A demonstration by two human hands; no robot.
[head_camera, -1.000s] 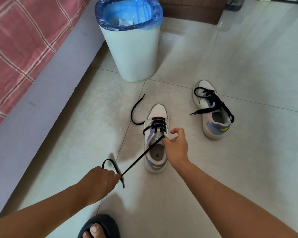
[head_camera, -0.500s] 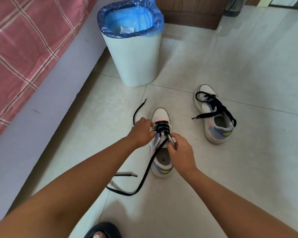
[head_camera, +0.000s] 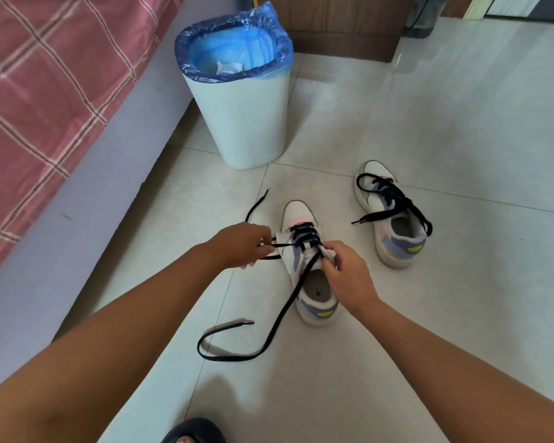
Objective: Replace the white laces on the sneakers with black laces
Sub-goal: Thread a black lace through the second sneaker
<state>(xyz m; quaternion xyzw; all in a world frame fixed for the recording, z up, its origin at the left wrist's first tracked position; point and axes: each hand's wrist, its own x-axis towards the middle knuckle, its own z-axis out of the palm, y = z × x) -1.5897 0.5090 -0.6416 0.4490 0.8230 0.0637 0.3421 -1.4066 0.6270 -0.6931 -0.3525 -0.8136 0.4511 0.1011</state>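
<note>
Two white sneakers with lilac and pink panels stand on the tile floor. The near sneaker (head_camera: 314, 292) is partly laced with a black lace (head_camera: 278, 324). One end of that lace trails in a loop on the floor toward me; the other end runs off to the left. My left hand (head_camera: 240, 244) pinches the left strand beside the shoe. My right hand (head_camera: 346, 270) grips the sneaker's right eyelet edge by the tongue. The far sneaker (head_camera: 393, 219) carries a black lace through all its eyelets, ends lying loose.
A white waste bin (head_camera: 240, 123) with a blue liner stands behind the shoes. A bed with a pink checked cover (head_camera: 39, 100) runs along the left. A wooden cabinet (head_camera: 333, 30) is at the back. My foot in a black slipper (head_camera: 192, 433) shows at the bottom edge.
My left hand let go of the lace end near me, which now lies looped on the floor, moved up to the shoe and took the left strand. The right hand stayed on the sneaker.
</note>
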